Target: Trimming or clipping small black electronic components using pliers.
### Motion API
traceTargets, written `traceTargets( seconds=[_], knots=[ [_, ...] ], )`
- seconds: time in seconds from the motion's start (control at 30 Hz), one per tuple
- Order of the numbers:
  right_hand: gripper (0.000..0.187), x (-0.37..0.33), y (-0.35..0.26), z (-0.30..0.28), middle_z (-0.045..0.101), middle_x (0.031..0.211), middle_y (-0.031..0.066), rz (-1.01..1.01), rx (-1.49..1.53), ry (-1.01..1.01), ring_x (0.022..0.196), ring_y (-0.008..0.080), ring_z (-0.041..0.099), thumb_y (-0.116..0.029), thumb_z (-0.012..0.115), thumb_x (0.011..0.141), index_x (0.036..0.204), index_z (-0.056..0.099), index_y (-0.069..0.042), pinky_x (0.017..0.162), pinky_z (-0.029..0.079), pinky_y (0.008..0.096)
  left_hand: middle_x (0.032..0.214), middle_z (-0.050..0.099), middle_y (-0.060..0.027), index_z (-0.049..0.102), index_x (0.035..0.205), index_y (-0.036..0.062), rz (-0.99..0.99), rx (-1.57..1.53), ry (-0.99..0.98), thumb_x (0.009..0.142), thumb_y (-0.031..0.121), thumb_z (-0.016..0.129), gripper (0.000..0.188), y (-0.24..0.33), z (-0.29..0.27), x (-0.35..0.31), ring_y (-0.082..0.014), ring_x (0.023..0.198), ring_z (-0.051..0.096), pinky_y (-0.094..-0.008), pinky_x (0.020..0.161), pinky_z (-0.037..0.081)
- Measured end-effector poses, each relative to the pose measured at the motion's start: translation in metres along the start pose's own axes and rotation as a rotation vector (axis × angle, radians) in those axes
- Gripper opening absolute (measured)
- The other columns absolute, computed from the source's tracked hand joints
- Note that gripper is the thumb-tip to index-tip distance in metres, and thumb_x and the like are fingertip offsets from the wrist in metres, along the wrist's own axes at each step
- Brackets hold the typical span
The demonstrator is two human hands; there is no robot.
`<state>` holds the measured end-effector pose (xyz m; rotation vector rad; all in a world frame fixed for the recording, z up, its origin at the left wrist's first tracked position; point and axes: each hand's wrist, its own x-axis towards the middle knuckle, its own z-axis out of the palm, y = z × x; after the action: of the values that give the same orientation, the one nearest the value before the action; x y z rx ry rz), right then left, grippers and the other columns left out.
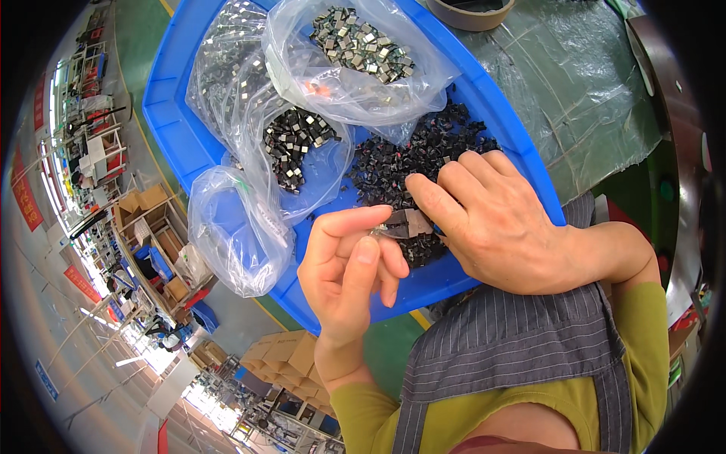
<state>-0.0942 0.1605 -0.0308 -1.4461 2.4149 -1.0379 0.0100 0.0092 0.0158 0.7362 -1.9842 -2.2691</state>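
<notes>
My right hand is closed around a pair of pliers, its handles mostly hidden under my palm. The dark metal jaws point left toward my left hand. That hand's fingers are curled, with index finger and thumb close to the jaw tips; whatever tiny piece they pinch is too small to make out. Both hands are over a blue plastic tray. Beneath and beyond them spreads a heap of small black parts. Small black-and-silver metal pieces lie left of the heap, on clear plastic.
A clear bag of small silver-faced pieces fills the tray's far side. Another clear bag hangs over its left edge. A brown ring rests on the plastic-covered green table. Cardboard boxes stand lower left.
</notes>
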Motion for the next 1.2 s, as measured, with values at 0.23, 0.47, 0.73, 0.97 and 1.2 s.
traceTargets(
  seconds=[0.23,0.47,0.73,0.97,1.2],
  knots=[
    [0.024,0.001,0.001,0.001,0.049,0.075,0.0078,0.006,-0.032,0.015,0.073,0.0234,0.051,-0.010,0.057,0.071,0.094,0.053,-0.002,0.063,0.038,0.0350,0.073,0.062,-0.0104,0.049,0.116,-0.0044,0.110,0.202,0.031,0.094,0.003,0.046,0.024,-0.004,0.008,-0.002,-0.0057,0.050,0.048,-0.0184,0.046,0.038],
    [0.023,-0.001,0.000,-0.003,0.052,0.072,0.0085,-0.003,0.067,-0.017,0.069,0.0266,0.055,-0.008,0.058,0.071,0.093,0.052,-0.002,0.060,0.042,0.0371,0.078,0.063,-0.0129,0.047,0.118,-0.0050,0.232,0.297,0.062,0.094,0.001,0.045,0.025,-0.011,0.013,-0.002,-0.0075,0.054,0.053,-0.0192,0.049,0.042],
    [0.021,0.004,0.004,-0.016,0.060,0.073,0.0183,0.006,0.592,-0.235,0.069,0.0385,0.060,-0.005,0.058,0.082,0.100,0.049,0.001,0.059,0.046,0.0469,0.078,0.062,-0.0132,0.048,0.117,-0.0039,0.208,-0.001,-0.060,0.095,0.002,0.044,0.024,-0.006,0.004,-0.003,-0.0092,0.052,0.052,-0.0207,0.050,0.043],
    [0.023,0.019,0.000,-0.036,0.061,0.070,0.0208,0.281,0.943,-0.687,0.067,0.0382,0.061,-0.012,0.055,0.091,0.109,0.050,0.000,0.059,0.046,0.0433,0.075,0.061,-0.0102,0.049,0.117,-0.0022,0.035,-0.142,-0.050,0.096,0.003,0.043,0.023,0.004,-0.002,-0.004,-0.0072,0.048,0.048,-0.0198,0.047,0.041],
    [0.028,0.013,0.002,-0.024,0.061,0.077,0.0169,0.180,0.671,-0.540,0.075,0.0355,0.061,-0.013,0.059,0.088,0.112,0.051,-0.001,0.066,0.047,0.0434,0.064,0.058,-0.0102,0.048,0.113,-0.0053,-0.002,-0.088,0.069,0.093,0.006,0.045,0.024,0.006,0.005,-0.001,-0.0070,0.037,0.041,-0.0172,0.035,0.034]
  ],
)
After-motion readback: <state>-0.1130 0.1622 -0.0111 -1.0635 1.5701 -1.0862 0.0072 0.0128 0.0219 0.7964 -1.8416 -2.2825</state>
